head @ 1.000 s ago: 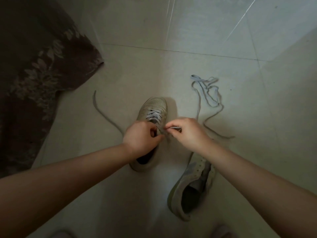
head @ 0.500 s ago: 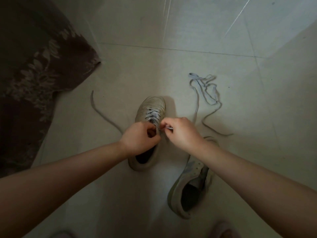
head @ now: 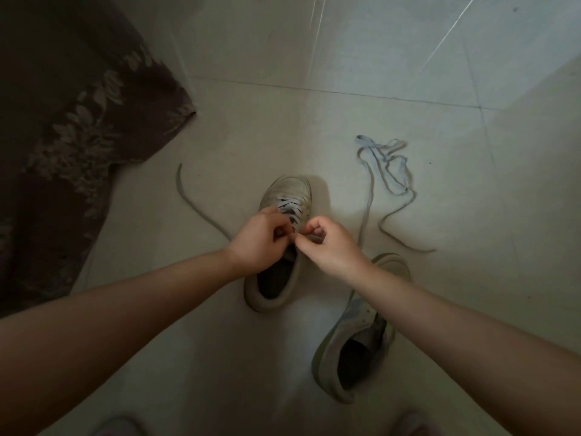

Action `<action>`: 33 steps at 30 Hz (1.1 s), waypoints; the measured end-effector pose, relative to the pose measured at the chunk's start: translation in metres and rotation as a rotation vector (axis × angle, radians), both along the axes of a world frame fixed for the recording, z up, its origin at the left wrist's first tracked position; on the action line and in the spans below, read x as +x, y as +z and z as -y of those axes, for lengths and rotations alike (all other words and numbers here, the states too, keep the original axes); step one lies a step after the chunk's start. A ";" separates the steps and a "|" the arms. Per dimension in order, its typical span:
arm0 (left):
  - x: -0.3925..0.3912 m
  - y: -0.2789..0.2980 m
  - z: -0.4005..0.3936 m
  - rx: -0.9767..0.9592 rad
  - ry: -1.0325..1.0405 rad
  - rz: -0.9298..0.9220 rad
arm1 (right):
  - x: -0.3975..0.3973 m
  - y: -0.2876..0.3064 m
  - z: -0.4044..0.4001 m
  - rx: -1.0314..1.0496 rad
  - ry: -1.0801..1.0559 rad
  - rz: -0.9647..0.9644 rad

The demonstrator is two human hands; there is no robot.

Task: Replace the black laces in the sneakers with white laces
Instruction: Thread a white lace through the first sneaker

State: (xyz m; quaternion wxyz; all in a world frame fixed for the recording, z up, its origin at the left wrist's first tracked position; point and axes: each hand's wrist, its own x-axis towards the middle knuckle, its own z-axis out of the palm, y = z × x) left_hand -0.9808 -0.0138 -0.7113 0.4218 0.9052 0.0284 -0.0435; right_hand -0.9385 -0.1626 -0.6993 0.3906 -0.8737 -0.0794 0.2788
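Both hands (head: 295, 239) on sneaker (head: 284, 215) lace (head: 290, 210)

A dark brown cloth with a pale leaf pattern (head: 72, 127) lies on the pale tiled floor (head: 314, 127), at the floor's left edge and up to its far left corner. One pointed corner of the cloth reaches toward the middle. Thin grout lines cross the far part of the floor. Two blurred pale rounded shapes sit at the floor's near edge; what they are is not clear.
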 end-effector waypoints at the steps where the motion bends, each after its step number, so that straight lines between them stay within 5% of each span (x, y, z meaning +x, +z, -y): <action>1: 0.001 0.000 -0.003 -0.009 -0.023 -0.011 | -0.002 0.000 -0.002 -0.005 -0.013 0.007; 6: 0.007 0.010 -0.018 -0.227 0.025 -0.134 | -0.007 0.003 0.003 -0.092 0.081 0.154; 10: 0.012 0.021 -0.040 -1.192 0.471 -0.346 | -0.007 0.002 0.005 -0.082 0.060 0.126; 12: 0.011 0.022 -0.042 -1.352 0.565 -0.437 | -0.006 0.000 0.004 -0.077 0.047 0.118; 15: 0.009 0.016 -0.034 -1.063 0.510 -0.438 | -0.003 0.000 0.004 -0.082 0.041 0.098; 19: 0.002 0.006 -0.036 -0.112 -0.017 -0.061 | 0.000 0.003 0.006 -0.223 0.172 0.149; 22: -0.004 0.004 -0.047 0.376 -0.232 0.138 | 0.003 0.002 0.011 -0.420 0.312 0.403; 27: -0.015 -0.002 -0.083 0.640 -0.143 0.156 | 0.004 0.007 0.017 -0.550 0.383 0.715; 33: -0.015 0.001 -0.081 0.759 -0.191 0.039 | 0.001 0.009 0.007 -0.395 0.426 0.720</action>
